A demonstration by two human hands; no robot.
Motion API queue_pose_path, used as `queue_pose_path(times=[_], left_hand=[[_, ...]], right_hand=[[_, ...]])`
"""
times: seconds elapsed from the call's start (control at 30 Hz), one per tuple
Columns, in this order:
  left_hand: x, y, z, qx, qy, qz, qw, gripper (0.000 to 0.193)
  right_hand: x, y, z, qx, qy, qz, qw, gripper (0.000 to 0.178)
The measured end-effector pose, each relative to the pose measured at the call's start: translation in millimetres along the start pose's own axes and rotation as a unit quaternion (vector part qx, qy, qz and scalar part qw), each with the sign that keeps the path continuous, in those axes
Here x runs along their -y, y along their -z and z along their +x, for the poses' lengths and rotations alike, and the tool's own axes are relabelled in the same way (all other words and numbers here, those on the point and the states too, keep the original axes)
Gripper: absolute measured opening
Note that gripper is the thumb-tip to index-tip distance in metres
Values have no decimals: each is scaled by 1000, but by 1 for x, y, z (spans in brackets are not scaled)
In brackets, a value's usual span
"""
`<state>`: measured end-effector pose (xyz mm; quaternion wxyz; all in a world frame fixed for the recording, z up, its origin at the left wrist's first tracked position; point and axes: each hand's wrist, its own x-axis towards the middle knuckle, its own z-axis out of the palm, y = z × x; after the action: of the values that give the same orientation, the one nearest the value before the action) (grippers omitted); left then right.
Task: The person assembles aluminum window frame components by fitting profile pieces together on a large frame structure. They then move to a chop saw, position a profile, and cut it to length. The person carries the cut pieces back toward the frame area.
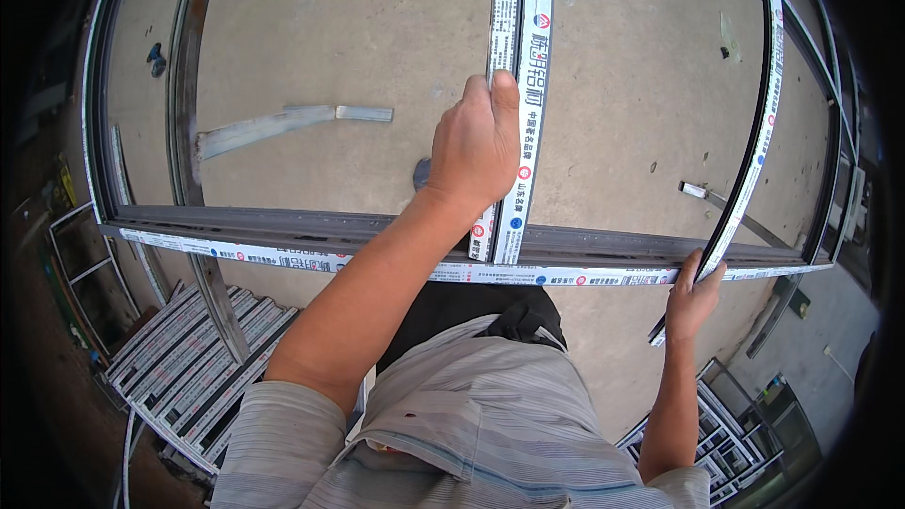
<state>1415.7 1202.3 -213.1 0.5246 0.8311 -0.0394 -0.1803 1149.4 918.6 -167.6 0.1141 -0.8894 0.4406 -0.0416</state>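
Note:
A large dark metal frame, its edges covered in printed white film, lies across in front of my body. Down its middle runs an upright bar in the same film. My left hand is closed around this bar's left side, thumb on top, a little above the frame's near rail. On the right, my right hand grips a long thin strip, black on one side and white-filmed on the other. The strip slants over the near rail, its lower end sticking out below my fingers.
A metal support bar passes under the frame at the left. A bent metal strip lies beyond it. Stacked film-covered profiles sit at the lower left, and more frames at the lower right. A short offcut shows through the frame.

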Motion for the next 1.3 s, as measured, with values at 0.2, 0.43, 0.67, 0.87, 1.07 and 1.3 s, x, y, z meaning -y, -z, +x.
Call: queue_pose_path(times=[0.2,0.43,0.67,0.87,1.07,1.3], left_hand=[[-10,3,0,25,24,34,999,62],[-16,1,-4,35,15,114,993,66],[-23,-1,-4,17,59,124,990,58],[-27,0,-6,15,63,157,985,57],[-31,-4,-7,12,81,173,982,59],[-32,-4,-9,5,71,183,981,60]], right_hand=[[2,1,-1,1,3,-7,1000,35],[-1,0,0,-3,4,-14,1000,35],[1,1,-1,5,-4,-19,1000,36],[1,-2,-2,-16,15,-12,1000,31],[0,2,-5,-4,10,25,1000,26],[51,22,3,84,14,94,992,27]])
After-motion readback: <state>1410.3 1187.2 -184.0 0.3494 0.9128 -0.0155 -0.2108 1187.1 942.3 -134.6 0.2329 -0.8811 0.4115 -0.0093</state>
